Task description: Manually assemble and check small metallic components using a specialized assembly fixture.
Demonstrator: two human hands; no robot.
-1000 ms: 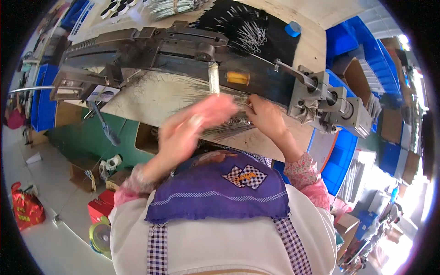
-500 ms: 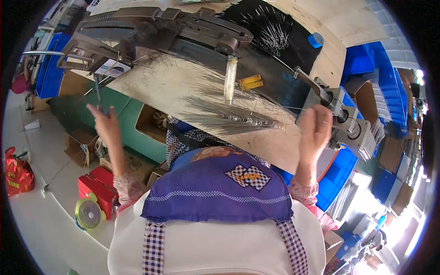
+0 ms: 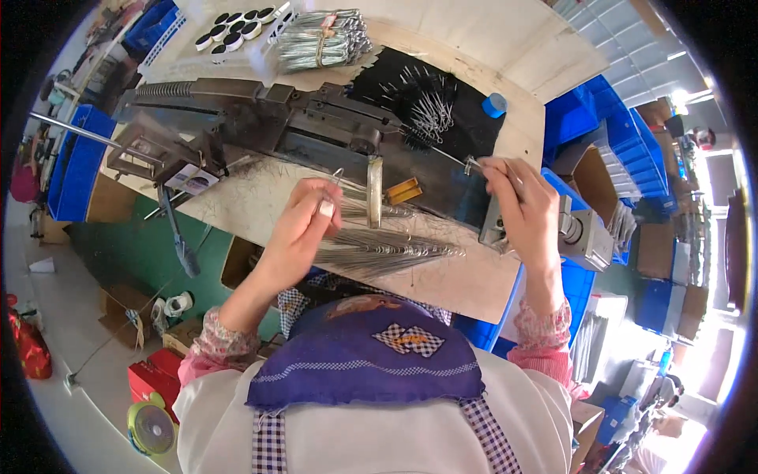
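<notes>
My left hand (image 3: 304, 225) is closed in a pinch on a thin looped wire (image 3: 339, 173), its loop poking up past the fingertips. My right hand (image 3: 525, 201) is closed around the metal spindle at the right end of the bench machine (image 3: 324, 130), beside a small hook clamp (image 3: 471, 163). Between the machine bed and that clamp stretches a thin twisted-wire brush (image 3: 418, 137) with dark bristles. Below the machine lies a fanned pile of looped wires (image 3: 387, 251), nearest my left hand. My right palm partly hides the spindle.
Wire brushes with loop ends (image 3: 433, 114) lie on a black cloth (image 3: 474, 130) near a blue cap (image 3: 495, 105). A yellow block (image 3: 404, 191) sits by an upright metal bar (image 3: 374, 193). Bundled wires (image 3: 324, 43) lie behind. A lever (image 3: 181, 249) hangs at left; blue bins (image 3: 576, 118) stand right.
My left hand has left the lever at left and come to the machine's middle with a looped wire. My right hand has risen onto the spindle. The view has shifted.
</notes>
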